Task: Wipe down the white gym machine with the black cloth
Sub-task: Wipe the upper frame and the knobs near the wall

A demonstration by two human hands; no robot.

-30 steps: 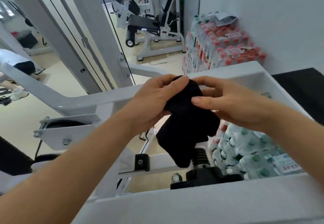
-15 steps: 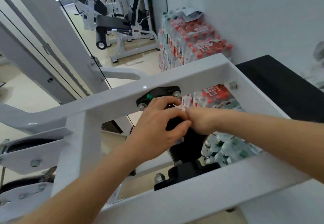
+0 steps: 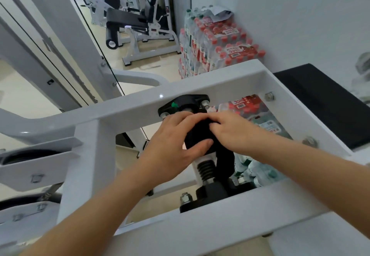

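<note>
Fingers (image 3: 188, 118) of left hand (image 3: 172, 145) curl round black cloth (image 3: 198, 133); right hand (image 3: 234, 133) pinches it (inside machine frame (image 3: 130, 111)).

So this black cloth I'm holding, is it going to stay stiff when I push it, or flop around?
Probably floppy: the black cloth bunches between your left hand and right hand, and its loose end hangs down beside the ribbed black spring. It likely weighs little, and would probably slip off the machine unless gripped.
</note>
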